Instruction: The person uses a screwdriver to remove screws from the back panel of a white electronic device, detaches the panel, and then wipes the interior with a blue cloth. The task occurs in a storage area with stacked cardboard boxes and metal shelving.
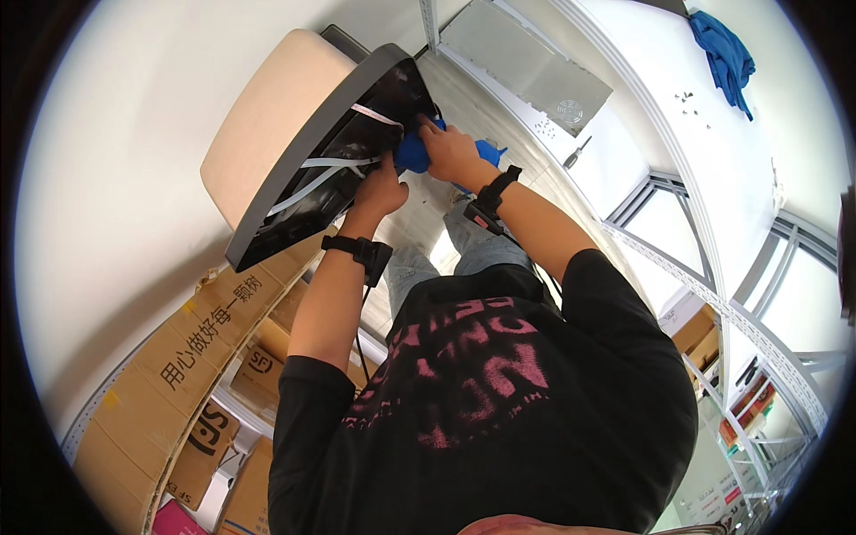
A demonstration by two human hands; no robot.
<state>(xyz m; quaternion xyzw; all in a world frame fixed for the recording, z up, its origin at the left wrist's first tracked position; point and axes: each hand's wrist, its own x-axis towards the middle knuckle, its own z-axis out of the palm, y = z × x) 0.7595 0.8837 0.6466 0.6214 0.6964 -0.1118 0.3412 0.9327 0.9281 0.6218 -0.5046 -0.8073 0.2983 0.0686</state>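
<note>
A large appliance part (276,125) with a beige outer shell and a dark grey rim is tilted in front of me, its black hollow side turned toward my hands. Pale tubes (308,189) run across that hollow. My right hand (453,156) grips a blue cloth (413,153) at the right edge of the part, with more of the cloth showing beyond the hand. Beside it, my left hand (382,189) reaches into the hollow near the tubes, index finger stretched out and thumb apart. Its other fingers are partly hidden.
At left, a long cardboard sheet (192,357) and several cartons (259,374) fill a shelf. To the right stands a white table (660,80) carrying small screws (685,102) and another blue cloth (724,58). A grey metal panel (526,67) and a screwdriver (578,152) lie lower down.
</note>
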